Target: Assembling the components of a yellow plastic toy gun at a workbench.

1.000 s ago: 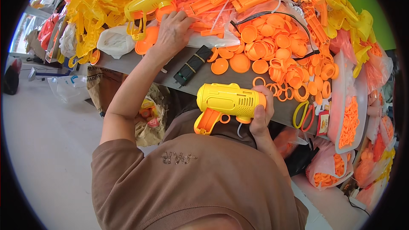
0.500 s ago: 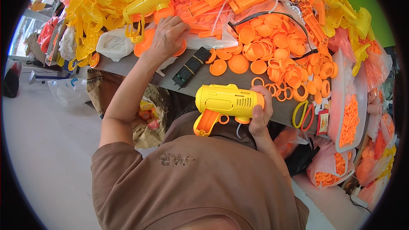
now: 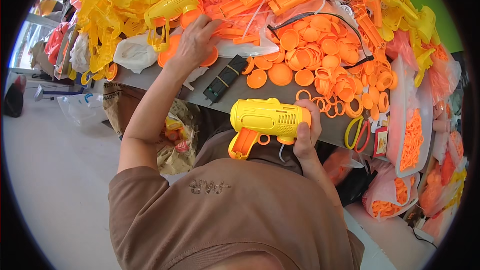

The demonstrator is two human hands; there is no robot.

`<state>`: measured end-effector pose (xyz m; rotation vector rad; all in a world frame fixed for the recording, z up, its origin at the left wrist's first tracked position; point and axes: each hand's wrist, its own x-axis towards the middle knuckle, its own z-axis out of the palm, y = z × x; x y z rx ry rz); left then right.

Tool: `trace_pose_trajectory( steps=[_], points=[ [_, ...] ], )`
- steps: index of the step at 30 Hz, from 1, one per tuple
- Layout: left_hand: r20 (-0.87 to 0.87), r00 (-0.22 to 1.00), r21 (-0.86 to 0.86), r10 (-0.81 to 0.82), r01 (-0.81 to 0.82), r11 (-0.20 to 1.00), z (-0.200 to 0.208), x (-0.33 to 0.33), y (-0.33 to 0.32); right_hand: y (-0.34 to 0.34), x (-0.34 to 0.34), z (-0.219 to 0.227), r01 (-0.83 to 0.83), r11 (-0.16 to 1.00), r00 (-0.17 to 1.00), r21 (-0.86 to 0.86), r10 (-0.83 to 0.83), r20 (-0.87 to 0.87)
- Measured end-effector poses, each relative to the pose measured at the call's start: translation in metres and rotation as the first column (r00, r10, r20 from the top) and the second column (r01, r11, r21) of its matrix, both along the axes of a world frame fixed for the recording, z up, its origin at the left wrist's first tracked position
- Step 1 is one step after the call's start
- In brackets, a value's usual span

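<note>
My right hand [image 3: 306,132] is closed round the orange end of a yellow toy gun [image 3: 265,118], held level over my lap at the table's near edge. Its hollow orange grip and ring-shaped trigger point toward me, and a thin clear tube hangs below the orange end. My left hand [image 3: 196,42] reaches to the back left, above large orange discs [image 3: 172,50], with fingers stretched toward loose orange parts [image 3: 232,32]. I see nothing held in it, though its fingertips are partly hidden. Close by stands another yellow toy gun [image 3: 172,9].
A dark green-black block [image 3: 225,79] lies between my arms. Orange caps [image 3: 310,50] and rings [image 3: 327,105] are heaped at centre right. Scissors [image 3: 354,132] lie near the right edge beside a clear bin [image 3: 411,140] of small orange parts. Yellow shells [image 3: 112,15] pile up at left.
My left hand has moved slightly up and away, and its fingers have straightened toward the orange parts. My right hand still holds the toy gun in nearly the same place.
</note>
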<state>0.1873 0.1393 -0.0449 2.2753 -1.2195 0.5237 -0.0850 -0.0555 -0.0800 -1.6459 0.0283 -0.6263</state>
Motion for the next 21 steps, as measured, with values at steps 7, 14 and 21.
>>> trace_pose_trajectory(
  steps=[7, 14, 21],
  points=[
    [0.086, 0.996, 0.102, -0.005, -0.004, 0.995, 0.0, 0.004, 0.003, 0.001, 0.0, 0.002, -0.004, 1.0, 1.0, 0.017, 0.004, 0.0],
    [-0.215, 0.976, -0.222, -0.024, -0.025, 0.975, 0.005, -0.004, 0.003, 0.001, 0.001, 0.005, 0.011, 1.0, 1.0, -0.017, -0.01, 0.017],
    [-0.742, 0.386, -0.652, -0.548, -0.226, 0.724, 0.05, -0.057, -0.018, 0.002, 0.002, 0.017, 0.02, 0.989, 0.992, 0.147, -0.001, -0.13]
  ],
)
